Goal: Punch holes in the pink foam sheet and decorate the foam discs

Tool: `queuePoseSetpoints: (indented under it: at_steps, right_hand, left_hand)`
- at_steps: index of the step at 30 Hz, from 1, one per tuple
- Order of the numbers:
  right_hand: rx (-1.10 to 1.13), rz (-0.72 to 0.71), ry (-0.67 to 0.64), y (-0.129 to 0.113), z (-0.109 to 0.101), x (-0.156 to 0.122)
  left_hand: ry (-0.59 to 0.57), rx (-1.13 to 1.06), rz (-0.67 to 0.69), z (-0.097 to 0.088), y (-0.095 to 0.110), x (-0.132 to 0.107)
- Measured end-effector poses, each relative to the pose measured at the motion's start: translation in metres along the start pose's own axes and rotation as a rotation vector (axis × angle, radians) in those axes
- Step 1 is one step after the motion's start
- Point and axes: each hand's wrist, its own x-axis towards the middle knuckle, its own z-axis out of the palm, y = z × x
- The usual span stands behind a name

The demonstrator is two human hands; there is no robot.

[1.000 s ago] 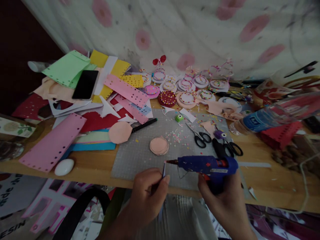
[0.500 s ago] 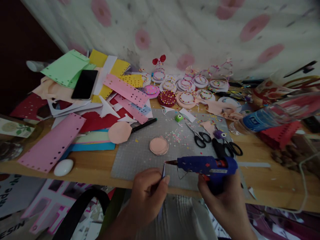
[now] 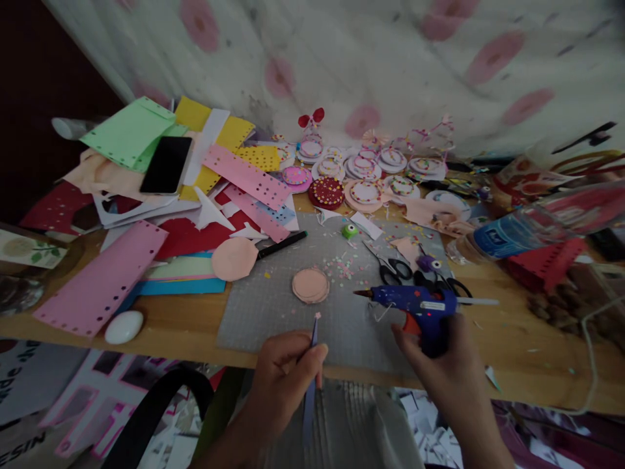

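My left hand (image 3: 288, 374) is closed in a pinch on a thin bluish paper strip (image 3: 312, 365), held upright over the table's front edge, with a small pink bit at its top end. My right hand (image 3: 439, 365) grips a blue hot glue gun (image 3: 415, 306) over the grey cutting mat (image 3: 273, 306). Its nozzle points left, a hand's width right of the strip's tip and apart from it. A peach paper disc (image 3: 311, 285) lies on the mat just beyond both hands.
Coloured punched paper sheets (image 3: 102, 280) and a black phone (image 3: 166, 165) cover the left of the wooden table (image 3: 532, 358). Decorated round paper pieces (image 3: 364, 170) line the back. Two scissors (image 3: 395, 268), a black marker (image 3: 282, 244), a white oval object (image 3: 125, 326) and a lying bottle (image 3: 512, 234) are nearby.
My right hand has drawn the glue gun right and away from the strip's tip, which it touched before. The left hand has tilted the strip a little.
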Motion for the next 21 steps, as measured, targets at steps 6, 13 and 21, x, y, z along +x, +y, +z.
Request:
queuePoseSetpoints:
  at_steps: [6,13,21]
  right_hand:
    - [-0.259,-0.112,0.041,0.035,0.015,0.007]
    - [-0.11,-0.274,0.205,-0.003,0.002,-0.007]
    - [0.09,-0.964,-0.384,-0.049,0.034,-0.031]
  left_hand:
    - [-0.033,-0.164,-0.202,0.004,-0.014,-0.002]
    - [0.04,-0.246,-0.334,0.015,-0.025,0.001]
    - [0.18,-0.016,-0.181,0.026,-0.019,0.01]
